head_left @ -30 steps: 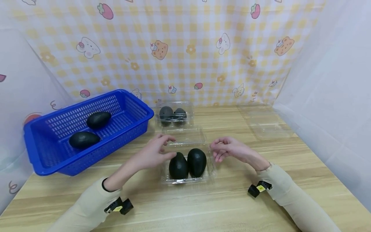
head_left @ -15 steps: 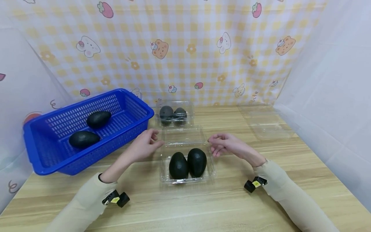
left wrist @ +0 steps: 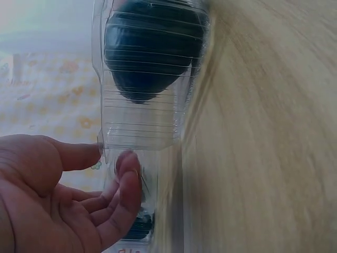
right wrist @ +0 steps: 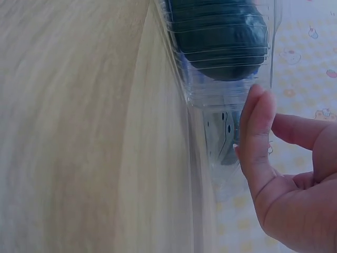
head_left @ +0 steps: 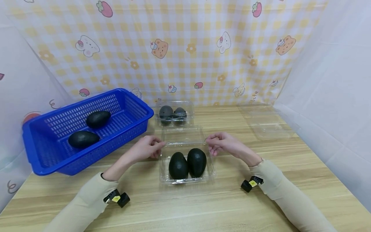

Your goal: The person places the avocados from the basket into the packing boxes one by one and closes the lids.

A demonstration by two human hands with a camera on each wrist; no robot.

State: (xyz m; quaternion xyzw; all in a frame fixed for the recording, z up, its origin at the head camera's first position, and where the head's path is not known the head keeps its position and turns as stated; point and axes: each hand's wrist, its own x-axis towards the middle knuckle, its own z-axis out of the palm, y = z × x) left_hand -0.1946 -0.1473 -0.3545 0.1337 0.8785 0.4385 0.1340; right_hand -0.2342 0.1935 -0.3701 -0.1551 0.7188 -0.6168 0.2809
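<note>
— Yellow-checked curtain at the back, white cloth on the right, wood-grain bench underneath. Hands?

— Both at the clear box, mid-bench. Left hand: thumb tip by the far left corner, at the hinge line, other fingers bent. Right hand: thumb and forefinger close together by the far right corner.

— Grasping it?

— Can't tell for either. Transparent plastic, dim wrist views; fingers are at or right beside the edge, wouldn't swear to a pinch.

— Box contents?

— Left avocado and right avocado, side by side, both dark. Lid is laid back on the far side.

— Further out?

— Beyond the lid, a closed clear container with two more dark avocados. Off to the left, blue basket, set at an angle, slotted walls. Near avocado and far avocado lie inside, apart.

— Right end?

— Clear plastic packaging on the bench, well away from the right hand.

— Arms?

— Cream sleeves, small black camera at each wrist.
</note>
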